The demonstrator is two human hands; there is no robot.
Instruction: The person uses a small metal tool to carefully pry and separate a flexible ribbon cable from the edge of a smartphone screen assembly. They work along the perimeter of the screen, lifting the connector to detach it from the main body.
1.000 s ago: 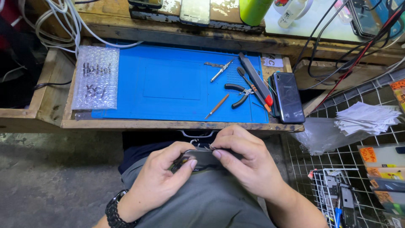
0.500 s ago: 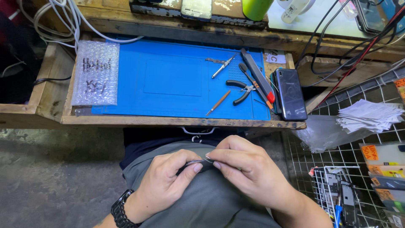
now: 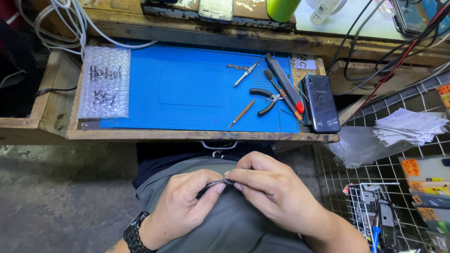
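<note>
Pinching a thin dark phone part (image 3: 219, 183) over my lap: left hand (image 3: 187, 204) and right hand (image 3: 276, 189), each grip clamped on it; worktop tray (image 3: 197, 135) holds pliers (image 3: 265, 99).

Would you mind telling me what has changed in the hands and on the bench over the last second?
Very little. Both hands, left hand and right hand, still pinch the same small thin dark part over the lap; the fingers have closed in slightly, so less of it shows. The blue mat, pliers, dark phone and bubble-wrap bag lie as before.
</note>
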